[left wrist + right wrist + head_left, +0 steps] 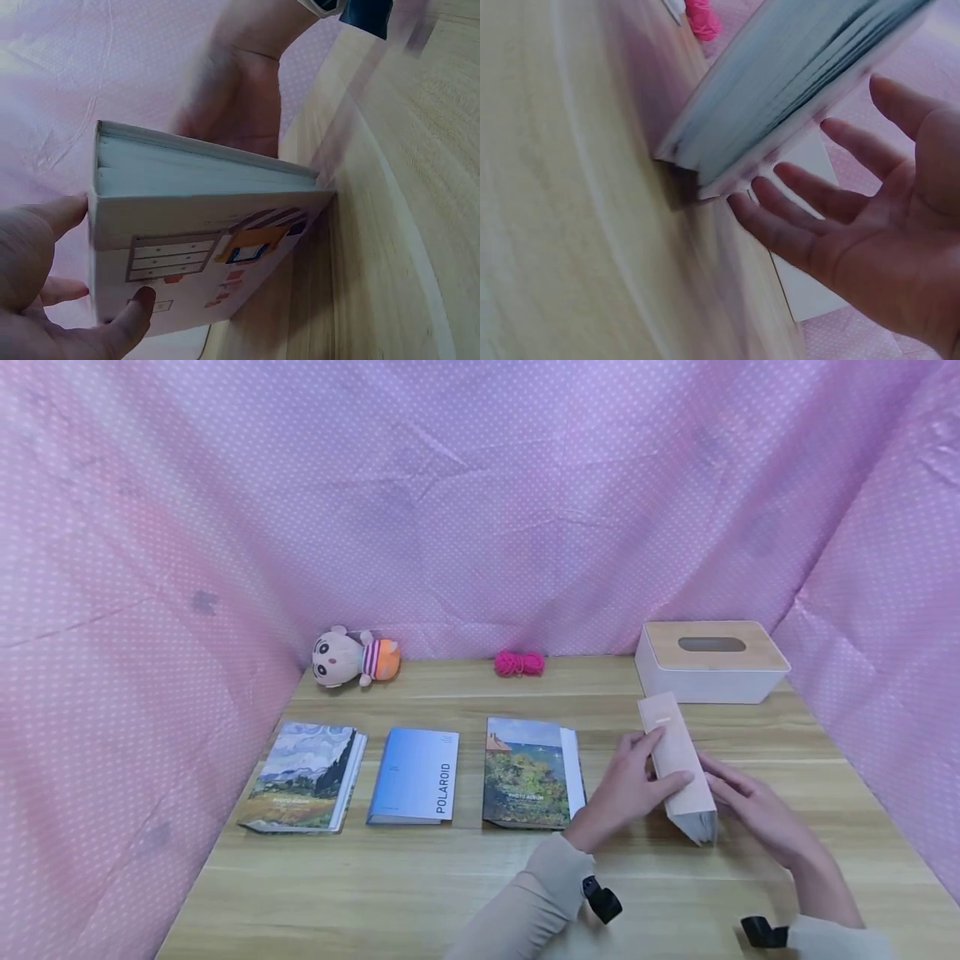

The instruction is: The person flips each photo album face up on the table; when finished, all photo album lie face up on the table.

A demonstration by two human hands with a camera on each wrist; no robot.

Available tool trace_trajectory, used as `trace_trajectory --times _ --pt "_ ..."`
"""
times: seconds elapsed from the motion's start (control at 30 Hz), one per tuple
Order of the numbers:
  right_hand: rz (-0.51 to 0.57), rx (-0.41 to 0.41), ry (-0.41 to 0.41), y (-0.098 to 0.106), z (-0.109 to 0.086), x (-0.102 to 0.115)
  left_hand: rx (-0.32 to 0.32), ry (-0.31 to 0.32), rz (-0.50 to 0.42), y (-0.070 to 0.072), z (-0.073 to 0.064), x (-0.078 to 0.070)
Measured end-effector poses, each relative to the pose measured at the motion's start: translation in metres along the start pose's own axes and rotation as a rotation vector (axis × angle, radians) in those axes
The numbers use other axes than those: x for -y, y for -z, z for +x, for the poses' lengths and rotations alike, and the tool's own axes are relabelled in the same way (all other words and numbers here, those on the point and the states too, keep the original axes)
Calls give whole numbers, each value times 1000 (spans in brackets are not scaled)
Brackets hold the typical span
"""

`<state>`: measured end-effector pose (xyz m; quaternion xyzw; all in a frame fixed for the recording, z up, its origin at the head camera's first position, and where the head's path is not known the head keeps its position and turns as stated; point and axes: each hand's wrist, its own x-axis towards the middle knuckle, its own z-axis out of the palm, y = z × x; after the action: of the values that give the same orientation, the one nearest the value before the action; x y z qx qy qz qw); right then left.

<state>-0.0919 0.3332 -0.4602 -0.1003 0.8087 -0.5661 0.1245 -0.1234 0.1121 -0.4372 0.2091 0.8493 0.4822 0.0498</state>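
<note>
A pale pink photo album [677,752] stands spine-up on the table at the right, its pages hanging downward. My left hand [626,783] holds it near the spine, with the thumb across the spine. Furniture drawings show on the album's cover [202,255] in the left wrist view, where a fingertip touches it. On the opposite side, my right hand [761,814] reaches to the other cover. Its fingers [784,232] are spread and fairly straight, fingertips right at the cover's edge. The album's page edges [780,90] face the right wrist camera.
Left of the hands lie a seaside-painting album [525,772], a blue POLAROID album [415,772] and a wheat-field album [303,772]. Along the back are a plush toy [352,658], a pink yarn bundle [519,663] and a tissue box [708,681] before a pink dotted curtain [480,510].
</note>
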Motion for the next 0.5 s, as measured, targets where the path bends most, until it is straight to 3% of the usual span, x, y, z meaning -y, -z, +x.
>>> trace_trajectory --times 0.23,0.5 --pt "-17 18 -22 -7 5 -2 2 43 76 10 -2 6" --pt "-152 4 -90 -9 8 -1 44 109 132 22 -4 4"
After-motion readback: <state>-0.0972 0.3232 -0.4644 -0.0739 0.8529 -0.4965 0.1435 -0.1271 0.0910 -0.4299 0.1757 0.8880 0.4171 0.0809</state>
